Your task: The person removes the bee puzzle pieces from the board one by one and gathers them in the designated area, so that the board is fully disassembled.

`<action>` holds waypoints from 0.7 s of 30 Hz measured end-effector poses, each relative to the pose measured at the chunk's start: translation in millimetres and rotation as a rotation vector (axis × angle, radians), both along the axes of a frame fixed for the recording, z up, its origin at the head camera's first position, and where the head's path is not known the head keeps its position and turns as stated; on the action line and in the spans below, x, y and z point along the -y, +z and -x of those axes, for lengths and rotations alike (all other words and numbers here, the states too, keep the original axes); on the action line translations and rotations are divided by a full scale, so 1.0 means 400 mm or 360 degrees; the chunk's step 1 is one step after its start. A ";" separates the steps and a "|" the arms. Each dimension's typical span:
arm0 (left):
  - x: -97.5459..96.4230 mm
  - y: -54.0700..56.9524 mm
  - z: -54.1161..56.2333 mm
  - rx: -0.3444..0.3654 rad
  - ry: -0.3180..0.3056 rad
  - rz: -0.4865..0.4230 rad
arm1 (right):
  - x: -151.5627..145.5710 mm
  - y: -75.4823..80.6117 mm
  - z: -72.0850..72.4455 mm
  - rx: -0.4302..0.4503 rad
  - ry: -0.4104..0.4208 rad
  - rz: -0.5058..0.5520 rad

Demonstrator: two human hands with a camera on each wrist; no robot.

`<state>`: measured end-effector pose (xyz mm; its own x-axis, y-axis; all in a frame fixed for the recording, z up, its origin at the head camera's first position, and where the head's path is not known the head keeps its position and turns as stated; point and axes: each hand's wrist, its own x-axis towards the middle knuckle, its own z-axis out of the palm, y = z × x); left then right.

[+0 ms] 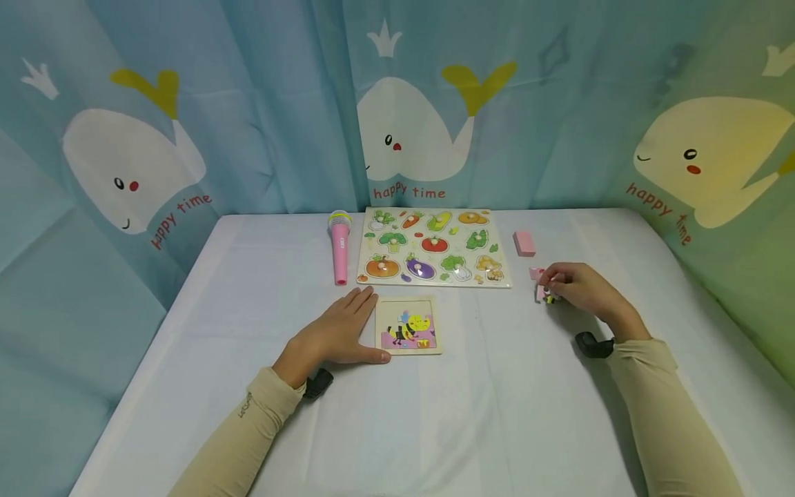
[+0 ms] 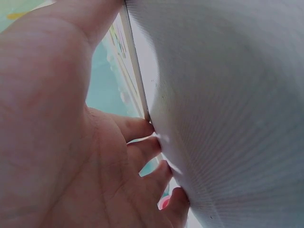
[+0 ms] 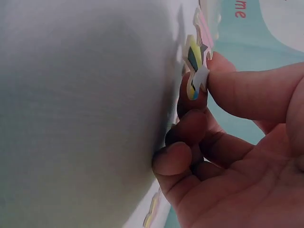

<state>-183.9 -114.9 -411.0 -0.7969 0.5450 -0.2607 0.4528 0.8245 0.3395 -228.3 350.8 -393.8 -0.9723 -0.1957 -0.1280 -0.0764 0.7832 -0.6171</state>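
A square wooden jigsaw tray [image 1: 406, 351] with a bee picture partly filled in lies on the table's middle. My left hand [image 1: 335, 331] rests flat at its left side, fingers straight, thumb and fingertips at its edge. In the left wrist view, the tray's edge [image 2: 137, 71] runs between thumb and fingers. Off to the right, my right hand [image 1: 584, 288] pinches a small jigsaw piece [image 3: 194, 61] between thumb and forefinger, its other fingers curled. A pink jigsaw piece [image 1: 536, 273] lies close by its fingertips. Another piece [image 3: 152, 209] shows low in the right wrist view.
Behind the tray lies a vegetable peg puzzle board [image 1: 397, 241], with a pink toy microphone [image 1: 340, 252] to its left. A pink block [image 1: 524, 244] sits to its right. A blue whale-print curtain [image 1: 279, 124] hangs along the back of the white-covered table [image 1: 472, 428].
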 end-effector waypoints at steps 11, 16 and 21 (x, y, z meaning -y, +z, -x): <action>-0.001 -0.001 0.000 0.0008 0.0004 0.0000 | 0.021 -0.014 0.008 -0.0027 -0.0038 -0.0029; 0.001 -0.002 0.001 0.0010 0.0003 -0.0011 | 0.021 -0.016 0.012 -0.0057 -0.0040 -0.0072; 0.001 -0.005 0.003 0.0012 -0.0005 -0.0014 | 0.020 -0.014 0.010 -0.0061 -0.0070 -0.0099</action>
